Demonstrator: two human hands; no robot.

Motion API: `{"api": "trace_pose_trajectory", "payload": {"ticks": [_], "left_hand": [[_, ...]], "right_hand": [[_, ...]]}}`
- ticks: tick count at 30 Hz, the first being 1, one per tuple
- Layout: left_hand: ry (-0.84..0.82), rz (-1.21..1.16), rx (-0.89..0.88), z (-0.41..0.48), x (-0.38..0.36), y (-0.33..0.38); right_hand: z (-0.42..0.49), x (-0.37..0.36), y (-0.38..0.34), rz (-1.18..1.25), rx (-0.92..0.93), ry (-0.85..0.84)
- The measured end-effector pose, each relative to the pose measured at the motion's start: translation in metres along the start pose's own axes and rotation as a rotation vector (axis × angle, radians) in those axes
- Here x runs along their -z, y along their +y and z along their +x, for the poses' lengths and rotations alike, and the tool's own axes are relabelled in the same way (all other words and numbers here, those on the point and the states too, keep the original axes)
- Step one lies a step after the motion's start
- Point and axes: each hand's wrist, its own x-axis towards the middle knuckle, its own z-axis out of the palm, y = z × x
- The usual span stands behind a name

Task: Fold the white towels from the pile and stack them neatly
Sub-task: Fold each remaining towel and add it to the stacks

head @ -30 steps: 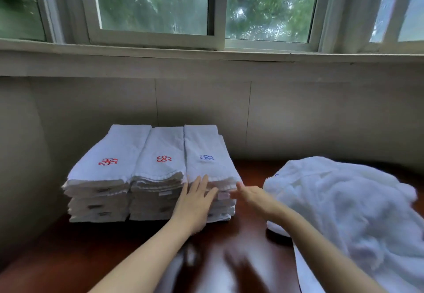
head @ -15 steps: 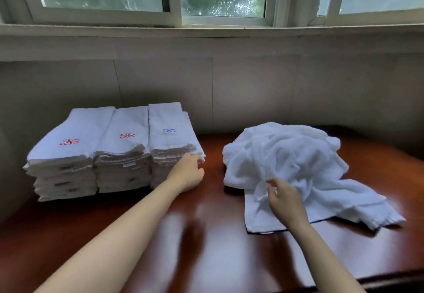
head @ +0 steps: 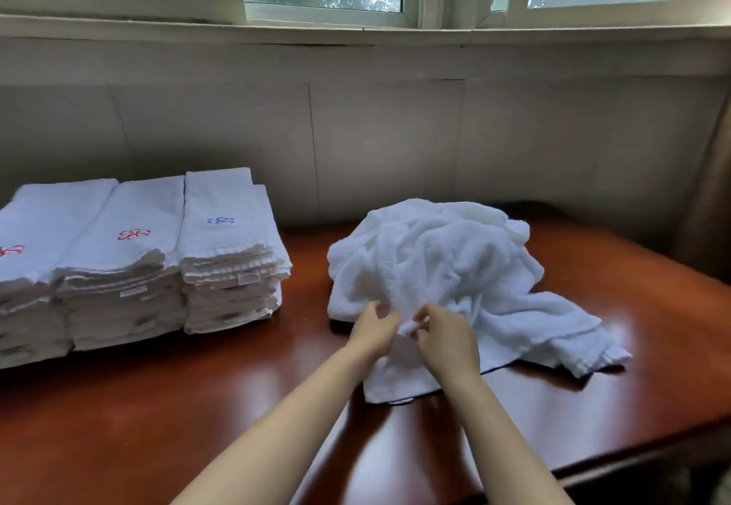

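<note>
A crumpled pile of white towels (head: 447, 263) lies on the red-brown table (head: 197, 405), right of centre. Both hands are at its near edge. My left hand (head: 374, 330) has its fingers curled into the cloth, and my right hand (head: 445, 336) pinches a fold of the same towel beside it. Three neat stacks of folded white towels (head: 221, 259) stand side by side at the left; the two left ones show a red embroidered mark, the right one a blue mark.
A tiled wall (head: 375, 140) and a window sill run behind the table. The table's front edge (head: 641, 461) slants across the lower right. A brownish curtain (head: 712, 207) hangs at the far right.
My left hand left the right folded stack and moved right to the pile. My right hand rose a little on the towel's edge. The camera turned further right.
</note>
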Motion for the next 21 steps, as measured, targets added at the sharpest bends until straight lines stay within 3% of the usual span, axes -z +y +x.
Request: {"api": "trace_pose_trajectory", "payload": {"ticks": [6, 10, 13, 15, 18, 21], "left_hand": [[-0.076, -0.384, 0.107, -0.014, 0.007, 0.015], [-0.028, -0.635, -0.005, -0.035, 0.026, 0.036], [0.042, -0.569, -0.197, -0.051, 0.044, 0.056], [0.071, -0.482, -0.286, -0.064, 0.050, 0.066], [0.041, -0.409, -0.386, -0.080, 0.055, 0.073], [0.077, -0.349, -0.417, -0.089, 0.059, 0.076]], "right_hand": [[-0.013, 0.020, -0.022, 0.173, 0.239, 0.153], [-0.013, 0.019, -0.026, 0.412, 0.218, 0.167], [-0.013, 0.015, -0.026, 0.541, 0.168, 0.065], [-0.012, 0.009, -0.022, 0.386, 0.142, -0.010], [-0.008, 0.004, -0.014, 0.093, 0.074, 0.031], [-0.002, 0.009, -0.006, 0.100, -0.059, 0.098]]}}
